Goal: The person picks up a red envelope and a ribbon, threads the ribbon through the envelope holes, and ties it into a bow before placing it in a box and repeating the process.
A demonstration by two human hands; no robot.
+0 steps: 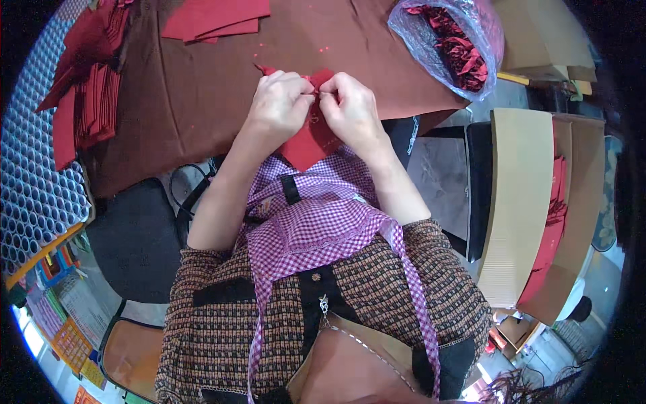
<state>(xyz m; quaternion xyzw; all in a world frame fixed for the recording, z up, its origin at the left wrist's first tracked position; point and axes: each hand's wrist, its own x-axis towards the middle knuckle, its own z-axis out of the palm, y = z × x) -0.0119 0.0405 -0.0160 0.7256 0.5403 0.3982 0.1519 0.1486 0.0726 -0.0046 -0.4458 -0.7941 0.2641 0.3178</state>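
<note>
Between my two hands, at the near edge of the table, is a thin red piece [304, 149] with pale printing on it; whether it is cloth or paper I cannot tell. My left hand [276, 104] pinches its upper part between thumb and curled fingers. Close beside it, my right hand [351, 108] pinches the same gathered spot from the other side. The lower part of the piece hangs to a point over my purple checked apron [316, 225]. A small red tip sticks out beyond my left knuckles. My fingers hide the details of the gathered part.
Brown cloth [202, 94] covers the table. Flat red pieces [222, 19] lie at the far side, with folded red stacks [97, 101] at left. A clear plastic bag [490, 37] holds crumpled red pieces at far right. An open cardboard box [518, 202] stands right, a dark chair [134, 236] left.
</note>
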